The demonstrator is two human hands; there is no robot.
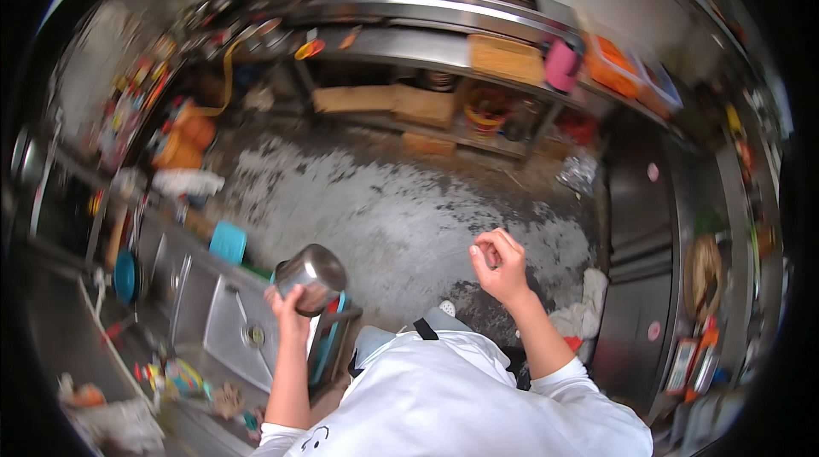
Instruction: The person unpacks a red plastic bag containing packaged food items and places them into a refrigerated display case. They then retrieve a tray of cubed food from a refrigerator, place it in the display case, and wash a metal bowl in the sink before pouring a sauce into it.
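A stainless steel pot or canister (315, 274) is gripped in my left hand (289, 313), thumb against its side. It is tilted over the near edge of a steel sink (221, 322), with its smooth, rounded end facing up and away from me. My right hand (501, 265) hovers over the floor, fingers curled in towards the thumb, and nothing shows in it. Inside the sink basin is a drain strainer (253, 336). A blue plastic board or lid (228, 242) stands at the sink's far rim.
A steel worktable (409, 47) runs along the far side, bearing a wooden cutting board (505, 59), a pink container (563, 65) and a tub of orange food (611, 66). Steel cabinet doors (640, 201) border the right. Grey worn floor (384, 214) lies between. Pale cloths (592, 303) lie at lower right.
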